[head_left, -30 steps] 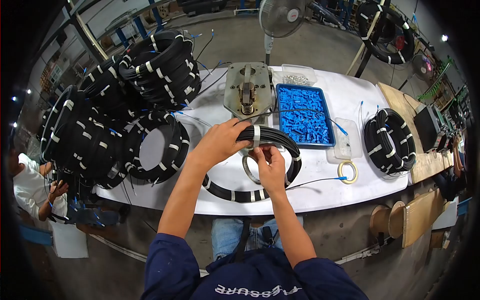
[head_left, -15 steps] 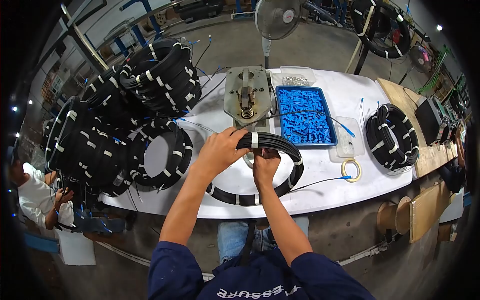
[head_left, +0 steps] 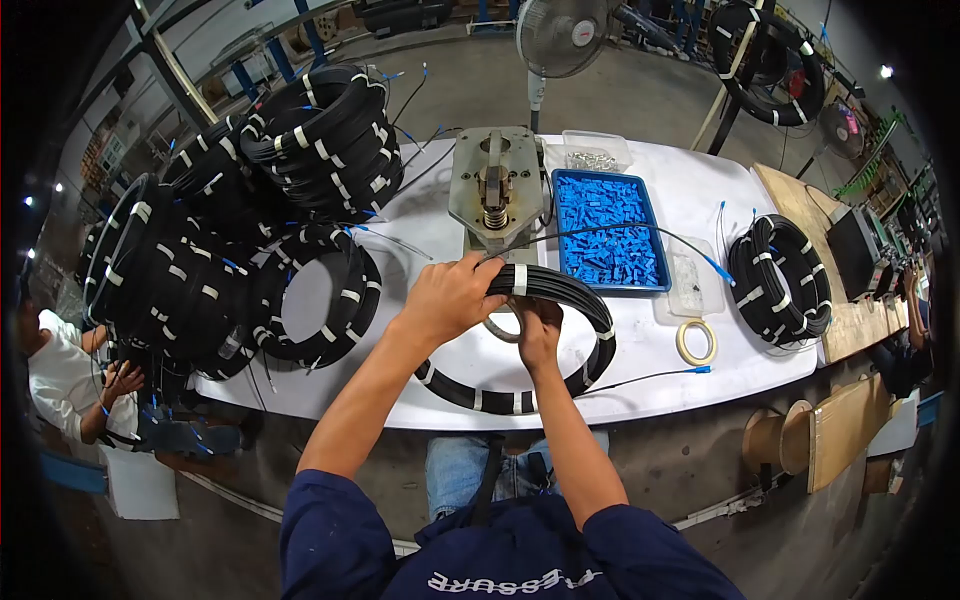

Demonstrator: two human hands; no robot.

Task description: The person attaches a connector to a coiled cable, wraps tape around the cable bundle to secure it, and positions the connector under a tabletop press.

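A black cable coil, bound with white tape bands, is tilted up at its far side above the white table. My left hand is closed around its upper left part. Inside the loop, my right hand is closed just below a white band, its fingers at a pale roll of tape. The coil and my fingers partly hide this roll. Two cable ends with blue connectors, one upper connector and one lower connector, stick out to the right.
A metal press-like fixture stands beyond the coil, beside a blue tray of small blue parts. Stacked coils fill the left side; another coil lies right. A second tape roll is nearby. A person sits at left.
My right hand has turned and shifted slightly right, showing more of the pale tape roll beside its fingers. My left hand keeps its hold on the coil. The whole view has shifted a little.
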